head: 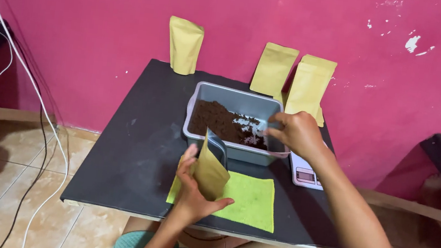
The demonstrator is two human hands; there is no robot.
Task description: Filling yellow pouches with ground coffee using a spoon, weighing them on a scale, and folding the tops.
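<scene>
Two hands worked over a black counter (133, 152) set against a pink wall (105, 9). Landmark: grey tub (205, 91) near the counter's middle, holding dark brown grounds (218, 121).

Left hand (192, 191) sat just in front of the tub, grip clamped on an open tan pouch (210, 173), fingers wrapped round its lower half, thumb across the front. Pouch stood upright w/ its mouth up, close to the tub's front wall, on a yellow-green cloth (250, 200) that lay flat in front of the tub.

Right hand (298, 132) was over the tub's right end, grip closed round a clear scoop (256, 127) down in the grounds; scoop blurred, so can't tell how full.

White scale (304, 174) poked out at the tub's right front corner, partly under the right forearm. Behind the tub, 3 shut tan pouches stood against the wall: one back-left (184, 45), two back-right (274, 69) (309, 87). White cables (20, 68) hung well left of the tub, off the counter.
</scene>
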